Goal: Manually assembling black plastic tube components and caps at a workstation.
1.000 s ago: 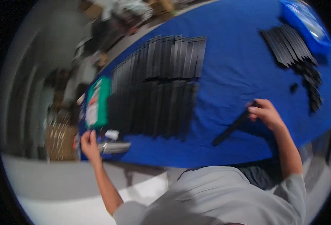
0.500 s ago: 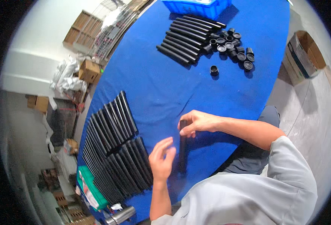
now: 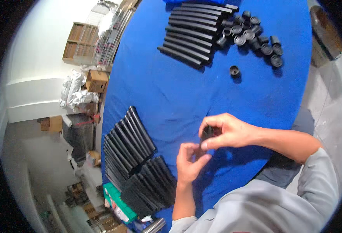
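Over the near part of the blue-covered table [image 3: 186, 93], my right hand [image 3: 229, 130] grips a black tube [image 3: 208, 132] with its thumb and fingers. The tube's upper end faces up, and most of its length is hidden or blurred. Just below and to the left, my left hand [image 3: 190, 163] closes its fingers round the lower part of the same tube. To the left of my hands lie two rows of black tubes, an upper row [image 3: 130, 139] and a lower row [image 3: 149, 186]. Farther off, a single black round cap [image 3: 234, 71] lies by itself.
At the far side, more black tubes [image 3: 188, 35] lie side by side next to a pile of black caps [image 3: 248, 35]. A green box [image 3: 120, 204] and a silver cylinder [image 3: 155, 225] stand at the near left edge. A cardboard box [image 3: 326, 35] is on the floor at right.
My left hand, open and apart before, has come to the tube and closed on it. The tube has turned from lying lengthwise to showing its end. The view has shifted.
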`<control>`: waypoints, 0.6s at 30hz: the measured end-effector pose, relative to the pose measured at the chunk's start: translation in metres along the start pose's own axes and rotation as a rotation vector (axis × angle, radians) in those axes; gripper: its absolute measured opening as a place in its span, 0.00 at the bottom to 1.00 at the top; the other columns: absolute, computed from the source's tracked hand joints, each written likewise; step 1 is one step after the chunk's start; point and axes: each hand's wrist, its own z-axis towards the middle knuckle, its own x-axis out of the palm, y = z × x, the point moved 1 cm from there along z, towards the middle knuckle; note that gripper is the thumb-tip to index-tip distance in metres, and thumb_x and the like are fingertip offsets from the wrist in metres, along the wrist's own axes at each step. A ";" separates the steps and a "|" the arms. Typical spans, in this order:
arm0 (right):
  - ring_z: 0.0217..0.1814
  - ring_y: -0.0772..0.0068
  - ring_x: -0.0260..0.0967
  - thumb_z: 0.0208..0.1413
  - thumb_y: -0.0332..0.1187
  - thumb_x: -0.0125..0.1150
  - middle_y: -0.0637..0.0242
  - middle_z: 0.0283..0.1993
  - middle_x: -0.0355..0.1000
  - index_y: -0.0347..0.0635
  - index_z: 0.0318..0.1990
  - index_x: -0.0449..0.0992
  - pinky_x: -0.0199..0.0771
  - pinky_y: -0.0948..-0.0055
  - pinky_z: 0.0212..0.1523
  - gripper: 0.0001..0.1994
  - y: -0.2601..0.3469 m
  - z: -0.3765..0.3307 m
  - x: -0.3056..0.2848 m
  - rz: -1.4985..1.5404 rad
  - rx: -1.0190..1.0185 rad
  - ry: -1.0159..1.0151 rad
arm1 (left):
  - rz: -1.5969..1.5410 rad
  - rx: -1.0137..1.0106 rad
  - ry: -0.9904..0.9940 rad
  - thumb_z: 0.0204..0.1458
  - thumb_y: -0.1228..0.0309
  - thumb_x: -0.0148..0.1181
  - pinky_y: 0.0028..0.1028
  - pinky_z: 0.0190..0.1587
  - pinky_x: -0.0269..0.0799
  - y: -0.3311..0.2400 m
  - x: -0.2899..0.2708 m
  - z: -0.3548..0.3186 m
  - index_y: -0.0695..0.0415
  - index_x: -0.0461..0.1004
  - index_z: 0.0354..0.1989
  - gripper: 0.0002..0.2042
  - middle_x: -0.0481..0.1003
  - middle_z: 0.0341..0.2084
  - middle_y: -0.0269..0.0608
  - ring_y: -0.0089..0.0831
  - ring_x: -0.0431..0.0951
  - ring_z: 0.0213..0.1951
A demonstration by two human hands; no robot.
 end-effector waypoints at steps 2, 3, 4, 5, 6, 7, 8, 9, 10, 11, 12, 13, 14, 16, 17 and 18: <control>0.33 0.79 0.70 0.51 0.35 0.67 0.69 0.31 0.73 0.37 0.38 0.75 0.71 0.74 0.34 0.12 0.000 -0.004 0.012 0.041 0.032 0.131 | -0.188 -0.037 0.060 0.43 0.84 0.69 0.30 0.49 0.70 -0.003 -0.005 -0.021 0.59 0.65 0.44 0.21 0.75 0.43 0.44 0.28 0.75 0.45; 0.33 0.79 0.70 0.51 0.35 0.67 0.69 0.31 0.73 0.37 0.38 0.75 0.71 0.74 0.34 0.12 -0.001 -0.004 0.013 0.084 0.038 0.145 | -0.299 -0.032 0.066 0.43 0.86 0.67 0.33 0.54 0.67 -0.008 0.001 -0.028 0.59 0.65 0.45 0.22 0.73 0.46 0.45 0.32 0.73 0.49; 0.33 0.77 0.70 0.51 0.33 0.67 0.67 0.34 0.73 0.39 0.43 0.75 0.71 0.75 0.35 0.13 -0.001 -0.004 0.015 -0.006 -0.058 0.219 | -0.273 -0.022 0.066 0.43 0.86 0.67 0.35 0.54 0.67 0.000 -0.007 -0.039 0.58 0.65 0.45 0.22 0.72 0.47 0.46 0.34 0.73 0.49; 0.34 0.76 0.70 0.51 0.31 0.67 0.65 0.38 0.72 0.40 0.47 0.76 0.71 0.75 0.35 0.16 -0.002 -0.003 0.014 -0.107 -0.154 0.278 | -0.288 -0.055 0.067 0.42 0.87 0.67 0.35 0.54 0.68 -0.002 -0.007 -0.043 0.58 0.65 0.45 0.22 0.72 0.48 0.46 0.34 0.73 0.50; 0.34 0.76 0.70 0.51 0.31 0.67 0.65 0.38 0.72 0.40 0.47 0.76 0.71 0.75 0.35 0.16 -0.005 -0.003 0.015 -0.076 -0.148 0.279 | -0.304 -0.085 0.069 0.42 0.87 0.67 0.35 0.54 0.68 -0.006 -0.006 -0.045 0.58 0.65 0.44 0.22 0.72 0.48 0.46 0.34 0.73 0.50; 0.34 0.74 0.70 0.51 0.31 0.67 0.64 0.39 0.72 0.42 0.48 0.76 0.71 0.74 0.35 0.16 -0.009 -0.003 0.015 -0.063 -0.104 0.316 | -0.302 -0.107 0.067 0.42 0.87 0.67 0.35 0.54 0.68 -0.002 -0.006 -0.049 0.58 0.65 0.44 0.22 0.72 0.48 0.46 0.34 0.73 0.50; 0.33 0.71 0.70 0.51 0.32 0.66 0.62 0.40 0.72 0.43 0.50 0.76 0.72 0.72 0.35 0.17 -0.012 -0.003 0.015 -0.053 -0.062 0.353 | -0.352 -0.161 0.057 0.42 0.85 0.68 0.35 0.53 0.68 0.002 -0.008 -0.054 0.59 0.65 0.46 0.23 0.72 0.48 0.46 0.34 0.73 0.49; 0.33 0.71 0.70 0.51 0.32 0.66 0.62 0.40 0.72 0.43 0.50 0.76 0.72 0.72 0.35 0.17 -0.013 -0.004 0.016 -0.038 -0.054 0.348 | -0.403 -0.212 0.047 0.42 0.84 0.69 0.34 0.52 0.69 0.006 -0.009 -0.057 0.60 0.66 0.47 0.24 0.72 0.47 0.46 0.33 0.74 0.49; 0.34 0.72 0.70 0.51 0.32 0.66 0.63 0.39 0.72 0.42 0.48 0.76 0.72 0.72 0.35 0.16 -0.013 -0.004 0.016 -0.027 -0.047 0.360 | -0.402 -0.222 0.044 0.42 0.84 0.69 0.34 0.52 0.69 0.010 -0.011 -0.059 0.60 0.66 0.47 0.24 0.72 0.47 0.46 0.33 0.74 0.49; 0.34 0.72 0.70 0.52 0.32 0.65 0.63 0.39 0.72 0.41 0.47 0.77 0.72 0.72 0.35 0.15 -0.014 -0.004 0.017 -0.017 -0.041 0.372 | -0.402 -0.248 0.073 0.43 0.80 0.70 0.35 0.51 0.70 0.014 -0.012 -0.061 0.63 0.66 0.50 0.25 0.72 0.47 0.46 0.34 0.74 0.48; 0.34 0.72 0.70 0.52 0.32 0.65 0.63 0.39 0.72 0.41 0.47 0.77 0.72 0.72 0.35 0.15 -0.014 -0.003 0.019 -0.010 -0.038 0.373 | -0.403 -0.272 0.102 0.44 0.76 0.70 0.35 0.49 0.72 0.015 -0.012 -0.062 0.65 0.66 0.53 0.27 0.71 0.47 0.46 0.34 0.75 0.47; 0.33 0.72 0.71 0.52 0.32 0.65 0.63 0.38 0.73 0.39 0.46 0.77 0.72 0.72 0.34 0.14 -0.015 -0.003 0.019 -0.016 0.001 0.386 | -0.404 -0.277 0.100 0.44 0.76 0.70 0.35 0.49 0.72 0.017 -0.011 -0.063 0.65 0.66 0.53 0.27 0.71 0.47 0.46 0.34 0.75 0.47; 0.33 0.73 0.71 0.52 0.32 0.65 0.63 0.37 0.73 0.38 0.45 0.77 0.72 0.73 0.33 0.13 -0.016 -0.003 0.020 -0.021 0.040 0.400 | -0.456 -0.290 0.127 0.46 0.73 0.69 0.36 0.48 0.73 0.018 -0.009 -0.063 0.67 0.64 0.56 0.29 0.71 0.47 0.47 0.35 0.75 0.46; 0.32 0.73 0.72 0.53 0.32 0.65 0.63 0.36 0.73 0.37 0.43 0.77 0.72 0.73 0.33 0.12 -0.018 -0.003 0.020 -0.008 0.076 0.407 | -0.507 -0.304 0.151 0.47 0.69 0.69 0.37 0.47 0.74 0.016 -0.003 -0.063 0.69 0.63 0.58 0.31 0.71 0.47 0.48 0.36 0.76 0.45; 0.31 0.73 0.72 0.53 0.33 0.64 0.63 0.35 0.73 0.37 0.42 0.77 0.72 0.73 0.32 0.12 -0.019 -0.002 0.019 0.001 0.107 0.413 | -0.489 -0.321 0.089 0.45 0.65 0.69 0.35 0.42 0.76 0.015 0.001 -0.063 0.69 0.66 0.53 0.29 0.73 0.42 0.50 0.38 0.77 0.39; 0.31 0.73 0.72 0.53 0.33 0.64 0.63 0.35 0.73 0.37 0.42 0.77 0.72 0.73 0.32 0.12 -0.019 -0.001 0.019 0.001 0.105 0.416 | -0.470 -0.337 0.027 0.43 0.61 0.70 0.34 0.37 0.77 0.014 0.003 -0.062 0.69 0.69 0.47 0.28 0.75 0.37 0.52 0.41 0.79 0.33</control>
